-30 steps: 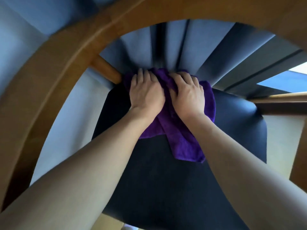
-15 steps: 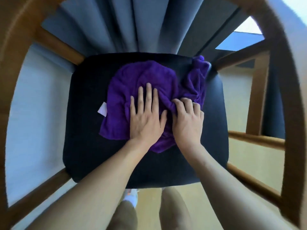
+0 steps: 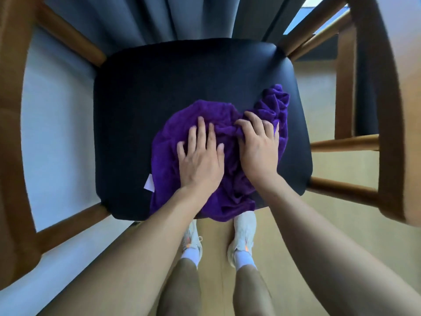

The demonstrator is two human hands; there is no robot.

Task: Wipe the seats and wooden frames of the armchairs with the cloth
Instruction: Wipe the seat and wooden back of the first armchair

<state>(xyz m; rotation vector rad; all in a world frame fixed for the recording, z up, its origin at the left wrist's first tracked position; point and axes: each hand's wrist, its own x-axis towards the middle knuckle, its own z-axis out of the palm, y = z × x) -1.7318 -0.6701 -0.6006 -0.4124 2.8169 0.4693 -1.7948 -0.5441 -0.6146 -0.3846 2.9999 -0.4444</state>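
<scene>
Head view looks straight down on the seat [image 3: 148,87]; your cloth [image 3: 170,137] lies crumpled on its 5 o'clock part, with one fold spilling over the front edge at 6 o'clock. Your left hand [image 3: 200,160] lies flat on the cloth, fingers straight and spread, pressing it against the cushion; that flat palm looks meant to put even pressure on a wide patch. Your right hand [image 3: 257,151], just beside it toward 3 o'clock, has its fingers curled into a ridge of the fabric and grips it; I judge that hold is there to gather the loose end so it does not trail when you drag the cloth.

The cloth's long axis runs from 7 o'clock to 1 o'clock; its bunched tail points at 1 o'clock, toward the seat's far right corner; a white label [image 3: 149,186] sticks out of its edge at 8 o'clock. The far and left parts of the seat, from 9 through 12 o'clock, lie bare of cloth.

The wooden frame [image 3: 387,124] rings the seat, with rungs meeting it near the corners; neither hand touches it; judging by where the cloth sits, the frame is work yet to be done. A curtain [image 3: 136,17] hangs at 12 o'clock behind the chair.
</scene>
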